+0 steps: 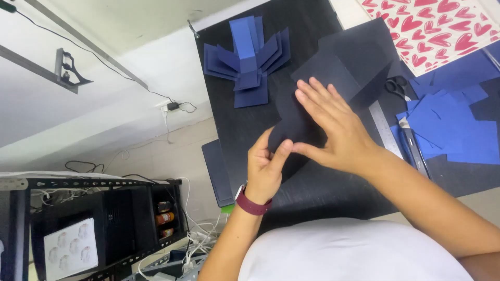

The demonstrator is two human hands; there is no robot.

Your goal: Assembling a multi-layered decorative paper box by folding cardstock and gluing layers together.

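Observation:
A folded sheet of dark navy card (333, 78) lies on the black work surface (239, 130). My right hand (333, 130) presses flat on it with fingers spread. My left hand (265, 166), with a maroon band at the wrist, pinches the card's near edge between thumb and fingers.
A stack of blue cross-shaped card pieces (250, 57) lies farther up the surface. To the right are black scissors (398, 86), a metal ruler (385, 130), a craft knife (411, 143), loose blue paper pieces (453, 130) and red heart-patterned paper (432, 28). A black shelf (104, 224) stands at lower left.

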